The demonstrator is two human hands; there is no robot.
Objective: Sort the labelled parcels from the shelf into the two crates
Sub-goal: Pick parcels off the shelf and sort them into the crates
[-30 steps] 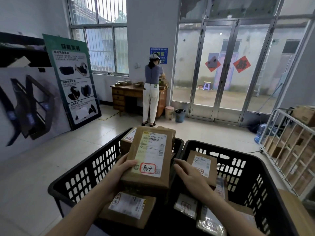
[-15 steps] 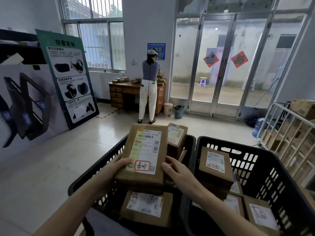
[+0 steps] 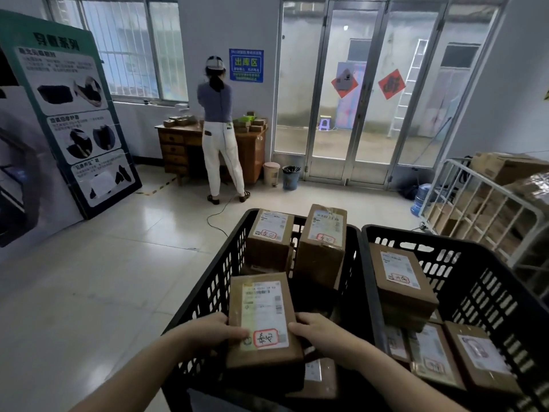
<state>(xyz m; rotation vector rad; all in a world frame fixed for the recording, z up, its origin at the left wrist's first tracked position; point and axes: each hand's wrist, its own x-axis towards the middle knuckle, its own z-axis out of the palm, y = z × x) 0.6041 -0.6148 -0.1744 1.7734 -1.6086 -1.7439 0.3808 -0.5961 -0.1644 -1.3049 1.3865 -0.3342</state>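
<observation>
Left hand [image 3: 216,332] and right hand [image 3: 315,330] grip the red-stamped parcel [image 3: 263,318] — over left crate [image 3: 208,282].

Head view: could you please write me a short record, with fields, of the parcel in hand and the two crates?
held parcel: brown box, label up, red-outlined mark on the label's near end, at the near end of the left crate
left hand: grips the parcel's left edge
right hand: grips its right edge
left crate: black; far-left box and far-right box stand on end at the far side
right crate: black; stacked box at the far side, flat box nearer
background: a person stands at a wooden desk
</observation>
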